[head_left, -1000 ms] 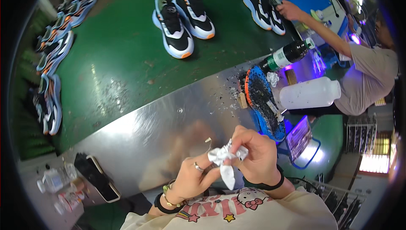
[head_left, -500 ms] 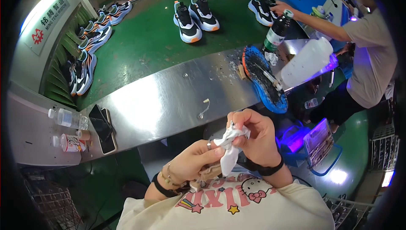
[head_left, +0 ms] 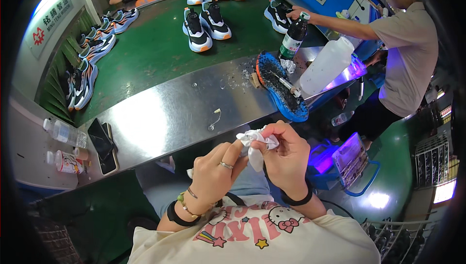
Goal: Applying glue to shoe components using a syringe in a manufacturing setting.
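Observation:
A crumpled white cloth [head_left: 256, 138] is bunched between my two hands, in front of my chest and just off the table's near edge. My right hand [head_left: 287, 156] pinches it between thumb and fingers, and a loose end hangs below. From the other side, my left hand [head_left: 216, 174] grips the cloth with its fingertips, which are partly hidden behind it. Nearest on the table is a blue shoe sole [head_left: 281, 89] strewn with dark crumbs, a thin brush-like tool [head_left: 285, 83] lying across it.
A dark bottle [head_left: 293, 38] and a white plastic jug [head_left: 327, 67] stand beyond the sole. Two phones [head_left: 103, 145] and small bottles [head_left: 65, 133] lie left. Sneakers [head_left: 206, 26] rest on the green belt [head_left: 145, 52]. At right, a co-worker [head_left: 407, 60] touches one sneaker.
My left hand has turned its back upward, and the cloth has shifted slightly up and left, more bunched. A brown scrap under my left hand no longer shows. The whole view has swung a little.

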Available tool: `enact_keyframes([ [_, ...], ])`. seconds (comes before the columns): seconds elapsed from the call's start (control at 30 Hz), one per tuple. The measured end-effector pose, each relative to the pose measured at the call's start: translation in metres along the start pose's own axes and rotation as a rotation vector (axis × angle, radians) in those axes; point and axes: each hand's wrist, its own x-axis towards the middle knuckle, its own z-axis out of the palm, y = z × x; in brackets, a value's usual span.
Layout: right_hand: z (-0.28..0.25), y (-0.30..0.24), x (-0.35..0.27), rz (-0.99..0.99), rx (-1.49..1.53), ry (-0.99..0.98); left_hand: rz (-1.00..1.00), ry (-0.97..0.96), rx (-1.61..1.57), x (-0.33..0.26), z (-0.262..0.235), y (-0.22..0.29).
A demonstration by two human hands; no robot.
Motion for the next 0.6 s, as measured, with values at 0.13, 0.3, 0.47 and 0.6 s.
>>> enact_keyframes([
  [0.13,-0.011,0.008,0.016,0.072,-0.124,-0.137,-0.013,0.04,0.05,-0.002,0.003,-0.009],
  [0.3,-0.075,0.033,0.103,-0.084,-0.774,0.058,-0.356,0.067,-0.298,-0.023,-0.014,-0.026],
  [0.47,-0.151,0.116,0.192,-0.192,-1.051,-0.091,-0.406,0.015,-0.572,-0.028,-0.02,-0.033],
  [0.6,-0.144,0.147,0.209,-0.149,-1.294,-0.261,-0.458,0.019,-0.733,-0.032,-0.026,-0.042],
])
